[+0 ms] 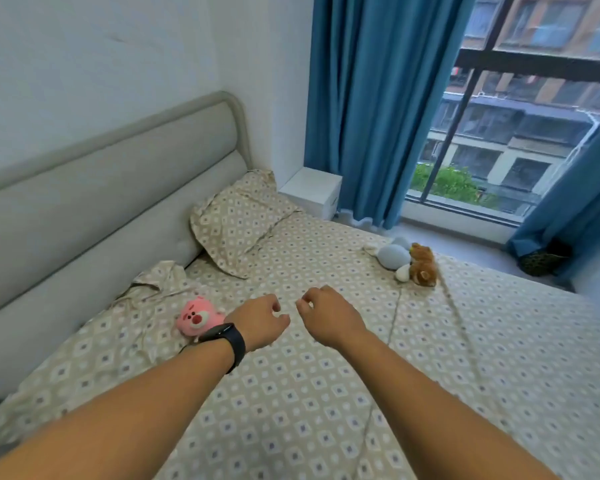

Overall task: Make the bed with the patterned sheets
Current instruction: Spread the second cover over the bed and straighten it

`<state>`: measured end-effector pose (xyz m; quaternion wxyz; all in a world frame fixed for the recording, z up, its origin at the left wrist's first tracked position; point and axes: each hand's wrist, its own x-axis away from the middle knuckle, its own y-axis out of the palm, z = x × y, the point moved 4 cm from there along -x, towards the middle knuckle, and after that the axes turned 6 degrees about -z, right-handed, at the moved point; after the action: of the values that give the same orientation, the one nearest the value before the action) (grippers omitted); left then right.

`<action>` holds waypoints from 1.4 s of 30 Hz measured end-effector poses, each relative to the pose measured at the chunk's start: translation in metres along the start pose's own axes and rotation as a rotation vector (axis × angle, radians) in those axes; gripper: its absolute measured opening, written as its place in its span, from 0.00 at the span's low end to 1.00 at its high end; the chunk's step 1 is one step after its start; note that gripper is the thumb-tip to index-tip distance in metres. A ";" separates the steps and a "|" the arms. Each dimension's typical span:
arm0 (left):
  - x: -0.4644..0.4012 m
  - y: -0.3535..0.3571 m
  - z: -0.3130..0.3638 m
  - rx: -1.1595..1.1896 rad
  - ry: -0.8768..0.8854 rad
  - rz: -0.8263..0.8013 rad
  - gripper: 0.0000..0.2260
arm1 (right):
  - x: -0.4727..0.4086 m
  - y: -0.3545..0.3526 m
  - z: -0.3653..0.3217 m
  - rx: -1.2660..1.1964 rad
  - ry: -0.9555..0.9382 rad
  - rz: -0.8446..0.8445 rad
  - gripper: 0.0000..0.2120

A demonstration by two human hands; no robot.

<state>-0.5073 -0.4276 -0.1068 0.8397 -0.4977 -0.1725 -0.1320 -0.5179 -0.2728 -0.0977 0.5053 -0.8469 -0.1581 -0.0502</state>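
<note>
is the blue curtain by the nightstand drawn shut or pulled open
Pulled open. The blue curtain hangs gathered in folds beside the white nightstand, leaving the window glass uncovered, with buildings visible outside.

A large dark-framed window [520,140] gives daylight and a view of apartment blocks. Blue curtains [371,105] hang at both its sides. A white nightstand [312,190] stands left of the window, against the plain white wall [101,64]. Below the window lies grey floor [478,251].

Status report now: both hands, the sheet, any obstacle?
Left hand, right hand loosely curled, empty. Beige diamond-patterned sheet spread, wrinkled near headboard. Pink plush bear on it.
</note>
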 end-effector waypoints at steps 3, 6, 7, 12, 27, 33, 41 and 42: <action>0.045 0.033 0.082 -0.099 0.148 0.018 0.14 | 0.082 -0.041 0.058 0.007 0.124 0.107 0.17; 0.085 0.059 0.141 -0.132 0.259 -0.018 0.10 | 0.151 -0.068 0.106 -0.014 0.252 0.162 0.16; 0.093 0.067 0.156 -0.129 0.289 -0.035 0.10 | 0.170 -0.073 0.118 -0.030 0.288 0.176 0.17; 0.125 0.115 0.219 -0.073 0.411 -0.156 0.08 | 0.261 -0.083 0.164 -0.074 0.407 0.266 0.19; 0.251 0.329 0.466 -0.260 0.690 -0.366 0.12 | 0.496 -0.131 0.419 -0.053 0.663 0.291 0.21; 0.296 0.396 0.542 -0.103 0.671 -0.339 0.10 | 0.566 -0.174 0.505 0.012 0.614 0.271 0.19; 0.302 0.455 0.611 -0.189 0.714 -0.324 0.10 | 0.628 -0.203 0.581 -0.035 0.621 0.364 0.17; 0.306 0.463 0.619 -0.193 0.703 -0.322 0.11 | 0.637 -0.201 0.593 -0.050 0.613 0.348 0.17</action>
<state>-0.1463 0.3205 -0.0690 0.7655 -0.4652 0.0629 -0.4400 -0.0240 0.4705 -0.0598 0.5095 -0.8186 0.1492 -0.2191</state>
